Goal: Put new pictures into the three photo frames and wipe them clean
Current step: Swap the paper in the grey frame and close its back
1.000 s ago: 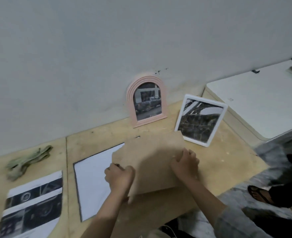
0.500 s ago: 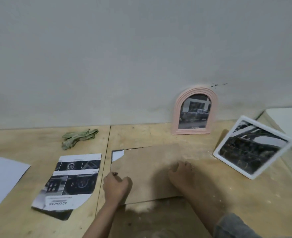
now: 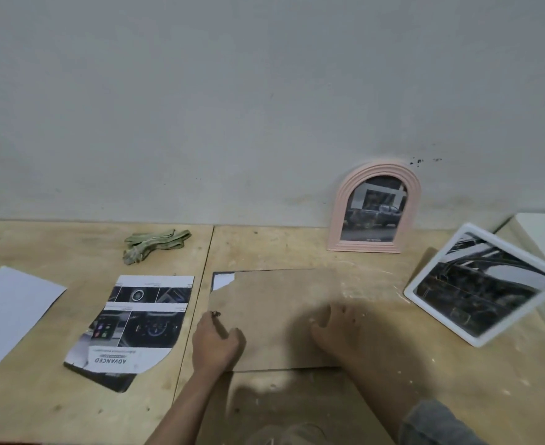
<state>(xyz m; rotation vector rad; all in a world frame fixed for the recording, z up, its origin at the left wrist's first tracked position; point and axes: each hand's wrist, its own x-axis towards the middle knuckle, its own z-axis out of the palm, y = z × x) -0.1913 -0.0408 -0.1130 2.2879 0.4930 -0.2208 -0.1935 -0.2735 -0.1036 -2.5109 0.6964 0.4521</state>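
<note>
You are on the third frame; its brown backing board (image 3: pixel 274 316) lies flat over the dark-edged frame (image 3: pixel 214 277) on the wooden table (image 3: pixel 297 252), with a torn corner showing white paper (image 3: pixel 222 280) beneath; your left hand (image 3: pixel 215 343) rests on the board's left edge, fingers curled near a small dark tab (image 3: pixel 216 313), though I cannot tell whether they pinch it; your right hand (image 3: pixel 337 329) presses flat on the board, fingers spread. The pink arched frame (image 3: pixel 374 208) leans on the wall and the white frame (image 3: pixel 483 284) stands tilted at the right, both already holding pictures. Next, I judge, you must seat the board squarely and turn its tabs; then fetch the green cloth (image 3: pixel 155 244), well apart at the left, for wiping.
</note>
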